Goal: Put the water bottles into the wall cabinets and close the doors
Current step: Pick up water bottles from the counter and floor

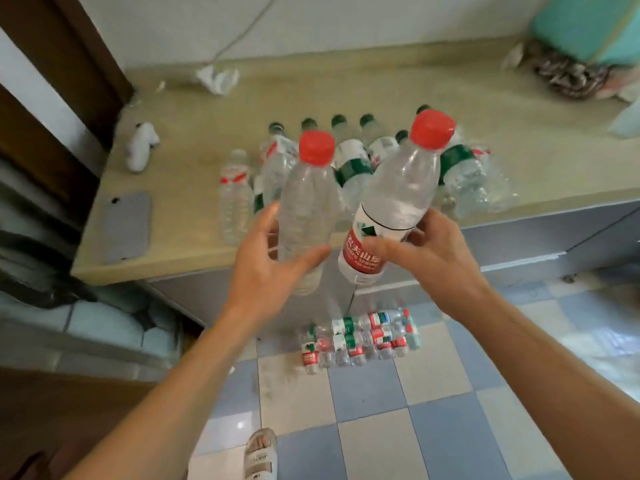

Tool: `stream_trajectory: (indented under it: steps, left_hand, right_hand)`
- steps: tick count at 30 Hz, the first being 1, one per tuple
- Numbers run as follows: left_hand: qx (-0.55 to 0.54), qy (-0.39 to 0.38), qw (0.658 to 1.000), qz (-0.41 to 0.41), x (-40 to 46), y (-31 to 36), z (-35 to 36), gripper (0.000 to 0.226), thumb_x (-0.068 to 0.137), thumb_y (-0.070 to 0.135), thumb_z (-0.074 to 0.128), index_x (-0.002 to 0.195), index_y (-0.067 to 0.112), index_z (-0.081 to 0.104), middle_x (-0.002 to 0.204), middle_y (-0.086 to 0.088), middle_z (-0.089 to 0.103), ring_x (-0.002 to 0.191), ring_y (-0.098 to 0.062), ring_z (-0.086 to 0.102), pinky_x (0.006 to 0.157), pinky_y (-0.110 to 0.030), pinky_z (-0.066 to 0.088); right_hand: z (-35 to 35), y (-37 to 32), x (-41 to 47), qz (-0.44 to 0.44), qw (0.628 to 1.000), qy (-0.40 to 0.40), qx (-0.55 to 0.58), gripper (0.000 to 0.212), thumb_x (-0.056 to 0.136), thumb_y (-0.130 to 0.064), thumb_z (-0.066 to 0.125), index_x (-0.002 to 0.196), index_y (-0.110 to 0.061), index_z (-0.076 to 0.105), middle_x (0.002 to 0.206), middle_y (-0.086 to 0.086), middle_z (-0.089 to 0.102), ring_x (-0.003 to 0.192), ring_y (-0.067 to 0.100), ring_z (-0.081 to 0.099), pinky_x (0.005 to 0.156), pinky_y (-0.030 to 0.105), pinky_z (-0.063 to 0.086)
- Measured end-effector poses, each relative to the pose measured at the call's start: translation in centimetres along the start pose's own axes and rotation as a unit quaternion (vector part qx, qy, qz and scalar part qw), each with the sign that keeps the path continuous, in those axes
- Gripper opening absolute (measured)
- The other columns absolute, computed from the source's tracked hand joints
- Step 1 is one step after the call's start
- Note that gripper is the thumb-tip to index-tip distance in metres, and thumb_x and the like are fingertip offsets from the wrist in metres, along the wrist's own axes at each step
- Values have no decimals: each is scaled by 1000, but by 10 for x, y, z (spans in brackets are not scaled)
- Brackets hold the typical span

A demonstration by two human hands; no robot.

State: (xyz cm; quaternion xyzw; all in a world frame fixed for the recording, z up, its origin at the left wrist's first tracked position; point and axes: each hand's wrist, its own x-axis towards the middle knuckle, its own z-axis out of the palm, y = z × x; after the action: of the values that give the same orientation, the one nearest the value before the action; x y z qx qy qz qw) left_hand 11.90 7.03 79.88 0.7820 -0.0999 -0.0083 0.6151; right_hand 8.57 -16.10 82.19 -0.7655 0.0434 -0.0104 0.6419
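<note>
Head view: left hand (266, 268) fingers wrap unlabelled bottle (306, 209); right hand (426, 251) fingers clasp red-labelled bottle (394, 199).

Two bottles (346, 202) are held side by side above the counter's (173, 209) front edge. More bottles (363, 157) stand behind them on the counter, a phone (126, 226) to their left. Another bottle pack (360, 337) lies on the floor (398, 410) below.

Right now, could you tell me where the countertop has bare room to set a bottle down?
Free: the countertop behind the bottle cluster, between crumpled tissue and patterned cloth; also between phone and cluster. Crowded: the centre-front, where bottles stand packed.
</note>
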Motion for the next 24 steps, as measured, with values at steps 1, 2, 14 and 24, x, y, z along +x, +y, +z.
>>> stream_trajectory:
  steps: [1,2,14,24]
  left_hand:
    - [-1,6,1000,15,11,17,-19,63,69,57,82,125,42,56,111,17,72,100,-3,69,80,-16,52]
    - [-3,10,999,30,21,34,-36,62,69,59,81,124,44,56,110,17,73,99,-3,68,79,-15,52]
    - [-6,82,969,233,146,238,-146,51,75,52,81,120,36,62,108,16,72,100,-9,68,87,-34,55]
    - [-30,200,934,296,204,388,-172,48,77,52,81,120,39,61,106,16,72,96,-5,69,81,-34,56]
  right_hand:
    - [9,-23,8,-14,1000,3,1,62,60,-51,92,115,-38,67,113,-12,75,105,9,71,90,41,61]
    - [18,-46,16,-28,1000,8,2,67,57,-56,92,117,-38,66,114,-11,75,106,10,71,91,43,60]
    - [40,-272,96,-188,980,66,2,61,58,-67,88,111,-47,67,108,-13,76,99,10,73,82,42,62]
    - [-12,-430,156,-319,947,31,37,53,64,-48,90,110,-30,70,101,-8,78,92,12,75,77,45,64]
